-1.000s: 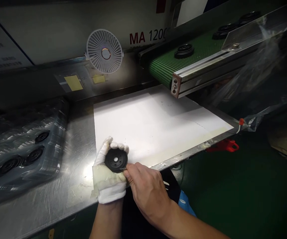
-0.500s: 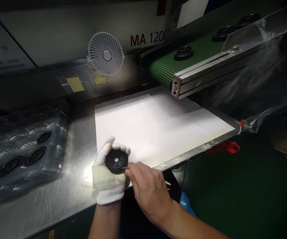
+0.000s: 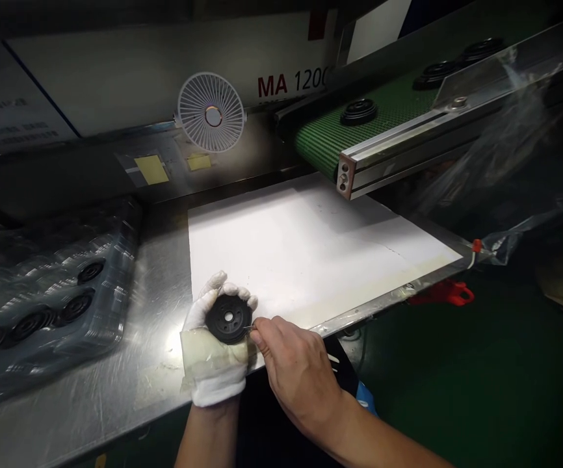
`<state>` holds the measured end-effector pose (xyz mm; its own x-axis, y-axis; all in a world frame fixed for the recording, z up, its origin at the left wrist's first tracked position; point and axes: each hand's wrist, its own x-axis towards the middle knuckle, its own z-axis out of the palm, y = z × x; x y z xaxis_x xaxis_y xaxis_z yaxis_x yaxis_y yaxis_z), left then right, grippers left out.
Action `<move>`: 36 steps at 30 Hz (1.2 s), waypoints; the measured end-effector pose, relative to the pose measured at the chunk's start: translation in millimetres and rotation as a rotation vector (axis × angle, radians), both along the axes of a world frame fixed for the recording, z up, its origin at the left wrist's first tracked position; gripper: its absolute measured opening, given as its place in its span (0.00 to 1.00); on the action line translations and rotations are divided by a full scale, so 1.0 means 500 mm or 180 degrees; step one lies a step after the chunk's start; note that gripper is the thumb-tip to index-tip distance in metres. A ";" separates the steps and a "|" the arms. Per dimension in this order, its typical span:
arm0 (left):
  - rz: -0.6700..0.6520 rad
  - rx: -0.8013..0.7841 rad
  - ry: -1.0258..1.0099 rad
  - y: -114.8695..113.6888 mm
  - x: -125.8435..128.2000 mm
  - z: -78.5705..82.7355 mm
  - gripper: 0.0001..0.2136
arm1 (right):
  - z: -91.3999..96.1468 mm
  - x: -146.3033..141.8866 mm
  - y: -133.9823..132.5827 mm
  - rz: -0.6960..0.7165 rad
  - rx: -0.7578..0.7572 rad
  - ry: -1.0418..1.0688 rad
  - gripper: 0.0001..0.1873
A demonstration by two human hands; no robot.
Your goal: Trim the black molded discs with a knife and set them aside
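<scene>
My left hand (image 3: 213,354), in a white glove with a pale patch over the palm, is closed around a black round wheel-like part (image 3: 229,318). The part has a light centre hole and a ring of smaller holes, and its face is turned up toward me. My bare right hand (image 3: 297,367) pinches a thin, needle-like metal piece (image 3: 249,327) between thumb and forefinger. Its fine end reaches the lower right rim of the black part; whether it touches is too small to tell. Both hands are over the front edge of the metal table.
A white sheet (image 3: 281,247) covers part of the metal table (image 3: 159,260). To the left, a clear plastic tray (image 3: 110,286) holds several black parts. A green conveyor belt (image 3: 320,136) carries more at upper right. A white fan (image 3: 212,114) stands behind; a red-handled tool (image 3: 447,292) is below the right edge.
The view has shifted slightly. Both hands keep their grips on the black part and the thin metal piece, with the right hand's pinch close to the rim as before.
</scene>
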<state>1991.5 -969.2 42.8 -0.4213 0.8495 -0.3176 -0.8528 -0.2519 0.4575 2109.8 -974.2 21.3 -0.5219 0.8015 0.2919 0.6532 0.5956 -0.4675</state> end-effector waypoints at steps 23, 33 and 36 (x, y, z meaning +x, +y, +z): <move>0.0412 -0.0374 -0.0426 0.032 0.003 0.024 0.12 | 0.022 0.012 0.030 -0.0557 -0.4353 0.3865 0.26; 0.0177 -0.0779 0.0344 0.045 -0.015 0.001 0.11 | 0.015 0.025 0.036 0.0025 -0.5556 0.4690 0.32; -0.0081 -0.1305 0.0948 0.051 -0.057 -0.012 0.10 | 0.008 0.036 0.036 -0.0132 -0.5242 0.4783 0.29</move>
<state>1962.9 -943.8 36.7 -0.5252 0.6913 -0.4962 -0.6737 0.0185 0.7388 2127.7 -956.4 25.4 -0.6088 0.6872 -0.3964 -0.5542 -0.7259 -0.4073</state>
